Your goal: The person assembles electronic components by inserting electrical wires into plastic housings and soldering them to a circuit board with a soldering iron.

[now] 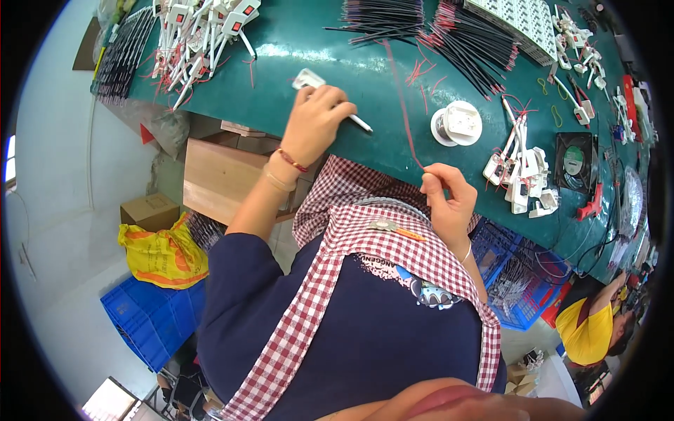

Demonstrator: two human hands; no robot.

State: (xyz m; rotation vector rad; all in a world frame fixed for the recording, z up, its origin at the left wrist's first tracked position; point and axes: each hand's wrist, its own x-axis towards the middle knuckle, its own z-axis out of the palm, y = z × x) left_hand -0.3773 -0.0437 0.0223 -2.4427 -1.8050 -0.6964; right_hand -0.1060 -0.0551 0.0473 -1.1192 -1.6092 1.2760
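On the green table, my left hand (317, 116) is closed on a white plastic housing (307, 79) with a slim white tube (360, 123). The housing's open end sticks out beyond my fingers, and the tube's end shows past my thumb. By the table's near edge, my right hand (451, 200) is pinched with finger and thumb at the lower end of a thin red wire (404, 112). That wire stretches away across the table toward a bundle of black wires (382, 17). A white spool (463, 121) stands a little beyond my right hand.
At the far left lie several white housings with red switches (210, 31) and a black wire bundle (125, 59). White parts (519, 175), a black fan-like box (576, 163) and a red-handled tool (592, 202) sit at right. Below the table stand a cardboard box (217, 179) and blue crates (519, 274).
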